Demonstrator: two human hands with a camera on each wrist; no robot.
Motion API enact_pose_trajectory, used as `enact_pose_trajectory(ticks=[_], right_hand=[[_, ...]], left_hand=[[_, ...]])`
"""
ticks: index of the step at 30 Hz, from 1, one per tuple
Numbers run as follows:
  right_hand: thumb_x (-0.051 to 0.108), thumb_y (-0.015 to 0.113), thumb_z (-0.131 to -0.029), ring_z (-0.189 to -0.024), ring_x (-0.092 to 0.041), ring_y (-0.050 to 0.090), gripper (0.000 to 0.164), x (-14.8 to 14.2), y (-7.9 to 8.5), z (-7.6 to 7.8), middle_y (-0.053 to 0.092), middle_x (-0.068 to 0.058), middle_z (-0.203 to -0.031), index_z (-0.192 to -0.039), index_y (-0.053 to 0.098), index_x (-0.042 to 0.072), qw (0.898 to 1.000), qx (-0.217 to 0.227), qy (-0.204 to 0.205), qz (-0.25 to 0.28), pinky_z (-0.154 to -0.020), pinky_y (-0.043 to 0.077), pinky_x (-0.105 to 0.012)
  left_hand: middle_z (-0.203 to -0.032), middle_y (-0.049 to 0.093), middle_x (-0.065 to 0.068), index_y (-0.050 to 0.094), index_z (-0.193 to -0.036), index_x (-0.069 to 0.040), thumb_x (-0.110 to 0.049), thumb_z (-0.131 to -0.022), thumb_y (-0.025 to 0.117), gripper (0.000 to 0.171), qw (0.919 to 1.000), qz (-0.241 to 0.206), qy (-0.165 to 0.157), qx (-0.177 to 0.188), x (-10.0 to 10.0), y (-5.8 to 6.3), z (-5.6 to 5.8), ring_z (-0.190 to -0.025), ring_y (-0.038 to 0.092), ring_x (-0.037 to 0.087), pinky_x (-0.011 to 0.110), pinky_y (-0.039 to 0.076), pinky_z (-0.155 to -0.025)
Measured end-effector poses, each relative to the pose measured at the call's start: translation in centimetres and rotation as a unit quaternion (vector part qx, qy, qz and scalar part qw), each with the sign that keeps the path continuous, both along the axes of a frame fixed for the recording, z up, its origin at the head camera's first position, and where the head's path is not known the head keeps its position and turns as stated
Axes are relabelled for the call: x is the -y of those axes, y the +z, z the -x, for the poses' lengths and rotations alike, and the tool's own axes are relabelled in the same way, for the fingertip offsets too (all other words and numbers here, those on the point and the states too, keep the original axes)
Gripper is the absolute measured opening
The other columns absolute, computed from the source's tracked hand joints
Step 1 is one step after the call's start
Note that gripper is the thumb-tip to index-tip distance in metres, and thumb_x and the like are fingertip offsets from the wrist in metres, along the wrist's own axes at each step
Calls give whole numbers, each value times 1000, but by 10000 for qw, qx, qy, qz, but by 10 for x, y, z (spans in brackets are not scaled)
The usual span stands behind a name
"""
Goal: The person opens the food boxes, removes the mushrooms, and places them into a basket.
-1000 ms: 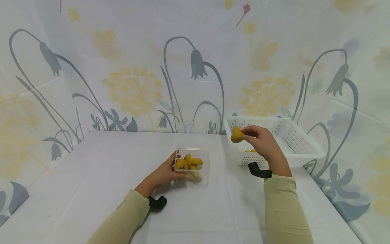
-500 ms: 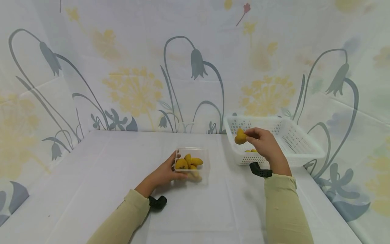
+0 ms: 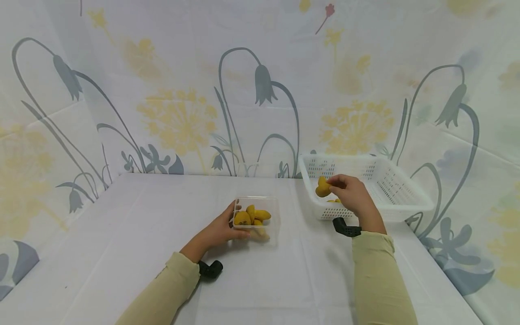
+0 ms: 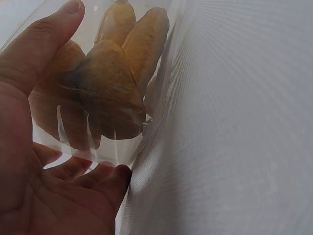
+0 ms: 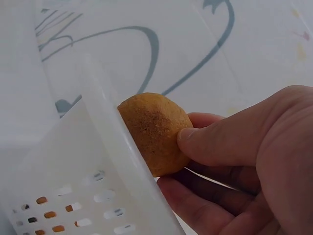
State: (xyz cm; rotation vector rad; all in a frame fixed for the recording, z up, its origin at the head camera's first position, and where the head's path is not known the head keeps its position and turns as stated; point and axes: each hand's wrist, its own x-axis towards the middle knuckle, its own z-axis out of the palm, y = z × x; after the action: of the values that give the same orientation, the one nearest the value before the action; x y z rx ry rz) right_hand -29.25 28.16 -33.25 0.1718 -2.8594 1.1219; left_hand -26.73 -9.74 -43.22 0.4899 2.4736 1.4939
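Presumably at a handling step, the right hand (image 3: 352, 196) pinched a yellow piece (image 3: 323, 188), perhaps above the white basket (image 3: 406, 211); the left hand (image 3: 220, 231) gripped the clear box (image 3: 257, 197). Next likely called for steady fingers.

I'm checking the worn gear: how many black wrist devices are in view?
2: one black device at the wrist of the left hand, the second device at the wrist of the right hand. Any under the sleeves would be hidden.

no readable text, no labels, numbers or signs
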Motion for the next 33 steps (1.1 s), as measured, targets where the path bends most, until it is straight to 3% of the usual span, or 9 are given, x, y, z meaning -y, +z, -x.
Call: enact_pose_trajectory(ticks=[17, 33], right_hand=[[19, 52, -99, -117, -37, 56, 29, 4, -7, 3, 62, -19, -126, -124, 61, 7, 9956, 27, 116, -932, -95, 47, -51], [22, 52, -99, -122, -38, 53, 28, 12, -2, 1, 62, -17, -128, -122, 63, 10, 9948, -81, 137, -1006, -97, 46, -54]], left_hand=[[-160, 25, 7, 4, -158, -17, -37, -75, 84, 117, 10000, 56, 61, 44, -1, 2, -1, -148, 24, 31, 50, 29, -117], [-161, 24, 9, 3, -158, -17, -40, -75, 83, 118, 10000, 68, 13, 27, 0, 2, -1, -148, 22, 31, 50, 29, -117]])
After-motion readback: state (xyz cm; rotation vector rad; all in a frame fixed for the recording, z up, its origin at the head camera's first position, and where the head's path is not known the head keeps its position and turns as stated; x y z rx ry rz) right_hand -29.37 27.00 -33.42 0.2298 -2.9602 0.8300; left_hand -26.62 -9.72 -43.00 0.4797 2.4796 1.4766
